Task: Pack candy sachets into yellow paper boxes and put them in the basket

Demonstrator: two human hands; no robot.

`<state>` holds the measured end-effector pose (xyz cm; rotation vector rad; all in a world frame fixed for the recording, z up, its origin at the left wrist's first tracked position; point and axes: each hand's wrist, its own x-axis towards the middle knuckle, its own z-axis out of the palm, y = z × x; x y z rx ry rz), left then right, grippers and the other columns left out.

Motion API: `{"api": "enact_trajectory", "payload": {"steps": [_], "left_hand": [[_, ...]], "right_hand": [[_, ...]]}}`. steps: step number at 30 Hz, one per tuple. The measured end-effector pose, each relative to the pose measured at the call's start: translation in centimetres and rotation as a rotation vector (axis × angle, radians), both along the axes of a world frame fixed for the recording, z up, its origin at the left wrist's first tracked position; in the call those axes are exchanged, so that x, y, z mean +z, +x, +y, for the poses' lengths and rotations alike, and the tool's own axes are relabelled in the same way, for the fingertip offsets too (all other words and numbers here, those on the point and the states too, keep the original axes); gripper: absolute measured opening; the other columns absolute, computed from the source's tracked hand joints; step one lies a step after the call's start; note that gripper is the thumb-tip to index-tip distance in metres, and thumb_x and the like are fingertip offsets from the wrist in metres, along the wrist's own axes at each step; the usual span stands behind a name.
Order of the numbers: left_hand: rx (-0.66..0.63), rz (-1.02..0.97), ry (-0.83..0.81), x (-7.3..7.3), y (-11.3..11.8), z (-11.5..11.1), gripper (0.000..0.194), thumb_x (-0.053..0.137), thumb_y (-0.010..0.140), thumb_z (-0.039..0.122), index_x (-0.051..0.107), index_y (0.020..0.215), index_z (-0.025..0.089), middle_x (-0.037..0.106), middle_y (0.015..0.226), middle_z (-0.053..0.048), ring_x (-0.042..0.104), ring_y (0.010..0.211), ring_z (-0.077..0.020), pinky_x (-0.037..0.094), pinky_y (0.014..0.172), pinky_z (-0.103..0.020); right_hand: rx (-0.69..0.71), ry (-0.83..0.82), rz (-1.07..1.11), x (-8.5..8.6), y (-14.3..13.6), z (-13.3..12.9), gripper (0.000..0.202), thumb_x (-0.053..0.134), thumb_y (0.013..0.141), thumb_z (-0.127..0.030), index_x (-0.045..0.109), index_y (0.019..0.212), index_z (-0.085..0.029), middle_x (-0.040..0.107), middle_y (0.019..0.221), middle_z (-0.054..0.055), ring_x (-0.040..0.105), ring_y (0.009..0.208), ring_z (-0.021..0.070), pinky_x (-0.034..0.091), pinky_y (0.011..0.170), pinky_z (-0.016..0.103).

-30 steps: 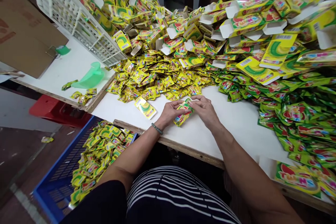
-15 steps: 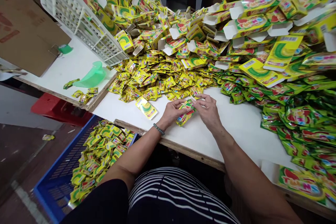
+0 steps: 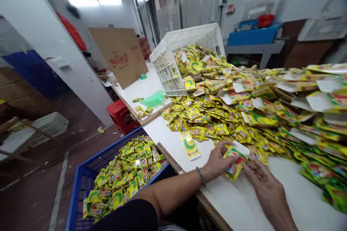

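Observation:
A small yellow and green candy box with red fruit pictures is held low over the white tabletop, its white flap standing out at the far end. My left hand grips it, thumb on the front face. My right hand has its fingers curled against the right edge of the box; whether a sachet is between them is hidden. On the table to the left lies a yellow box. Just beyond my hands spreads a pile of yellow candy sachets.
Open boxes are heaped at the back right, above green sachets. A white crate lies tipped behind the pile. Below left stands a blue crate of filled boxes. A green scoop and red stool are further left.
The view has swung left and up, showing more of the room. The box is still in my hands. Its white flap now shows at the far end, and my right fingers are lower along its edge.

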<state>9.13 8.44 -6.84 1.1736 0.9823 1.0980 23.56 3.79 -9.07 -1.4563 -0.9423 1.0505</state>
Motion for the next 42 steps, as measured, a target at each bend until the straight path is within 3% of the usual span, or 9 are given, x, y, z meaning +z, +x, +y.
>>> {"api": "enact_trajectory", "payload": {"steps": [6,12,17,20,24,28,32,35,42], "left_hand": [[-0.124,0.123,-0.005,-0.3,-0.5,-0.6,0.046,0.075,0.069,0.047,0.066,0.103,0.016,0.053,0.064,0.003,0.048,0.06,-0.0095,0.041,0.061,-0.023],[-0.152,0.052,-0.062,-1.3,-0.2,-0.1,0.054,0.079,0.063,0.052,0.064,0.099,0.015,0.056,0.064,0.003,0.048,0.056,-0.0081,0.038,0.057,-0.022],[-0.113,-0.039,-0.122,-1.4,-0.6,-0.1,0.073,0.085,0.051,0.053,0.054,0.106,0.017,0.05,0.053,0.009,0.042,0.047,-0.0061,0.032,0.05,-0.019],[-0.125,-0.018,-0.12,-1.1,-0.8,-0.4,0.072,0.086,0.049,0.052,0.058,0.104,0.015,0.054,0.057,0.006,0.046,0.05,-0.0062,0.034,0.051,-0.018],[-0.15,0.057,-0.086,-1.1,-0.9,-0.4,0.068,0.084,0.052,0.053,0.067,0.103,0.011,0.058,0.062,0.002,0.047,0.054,-0.0069,0.036,0.054,-0.02],[-0.198,0.138,-0.047,-0.6,-1.0,-0.3,0.065,0.08,0.058,0.057,0.072,0.102,0.01,0.059,0.063,0.0,0.046,0.055,-0.0073,0.037,0.056,-0.022],[-0.218,0.144,-0.008,0.9,-0.9,-0.5,0.061,0.078,0.06,0.057,0.073,0.1,0.011,0.056,0.06,0.002,0.044,0.055,-0.0066,0.037,0.056,-0.022],[-0.244,0.069,-0.057,1.5,-0.5,0.2,0.058,0.081,0.058,0.053,0.072,0.098,0.011,0.06,0.061,0.002,0.049,0.056,-0.0075,0.041,0.058,-0.022],[-0.299,0.013,-0.063,1.9,0.0,0.3,0.051,0.08,0.065,0.046,0.072,0.103,0.013,0.071,0.077,-0.002,0.062,0.069,-0.0121,0.05,0.07,-0.025]], "right_hand": [[0.099,-0.098,-0.022,-0.9,0.0,0.0,0.06,0.07,0.059,-0.068,0.067,0.095,-0.02,0.074,0.09,0.007,0.071,0.084,0.0259,0.058,0.07,0.028],[-0.01,0.044,-0.051,-0.2,0.4,0.1,0.072,0.073,0.06,-0.06,0.061,0.119,-0.019,0.073,0.077,0.004,0.07,0.076,0.023,0.057,0.062,0.026],[0.023,0.035,-0.33,0.6,0.7,-0.2,0.052,0.068,0.061,-0.062,0.077,0.094,-0.024,0.076,0.101,0.005,0.07,0.083,0.0243,0.055,0.063,0.025],[0.034,0.008,-0.276,1.0,0.7,-0.4,0.05,0.065,0.063,-0.064,0.078,0.088,-0.023,0.076,0.099,0.004,0.07,0.089,0.0257,0.055,0.067,0.025],[0.061,-0.063,-0.181,1.2,0.5,-0.2,0.049,0.073,0.055,-0.06,0.076,0.082,-0.019,0.076,0.086,0.006,0.07,0.079,0.0245,0.055,0.062,0.025],[-0.021,-0.099,0.018,1.5,0.5,0.0,0.048,0.079,0.049,-0.055,0.075,0.079,-0.017,0.076,0.083,0.007,0.069,0.08,0.025,0.055,0.067,0.028],[-0.082,-0.01,0.06,2.7,0.4,-0.6,0.041,0.079,0.056,-0.051,0.076,0.076,-0.016,0.075,0.082,0.007,0.067,0.08,0.0244,0.054,0.075,0.035],[-0.109,0.049,-0.05,3.4,0.5,-0.3,0.037,0.077,0.061,-0.051,0.076,0.077,-0.017,0.074,0.076,0.006,0.065,0.074,0.0217,0.051,0.075,0.035],[-0.049,0.003,0.194,3.2,0.9,0.2,0.033,0.078,0.061,-0.048,0.074,0.07,-0.017,0.071,0.067,0.003,0.062,0.068,0.0177,0.049,0.072,0.032]]}}
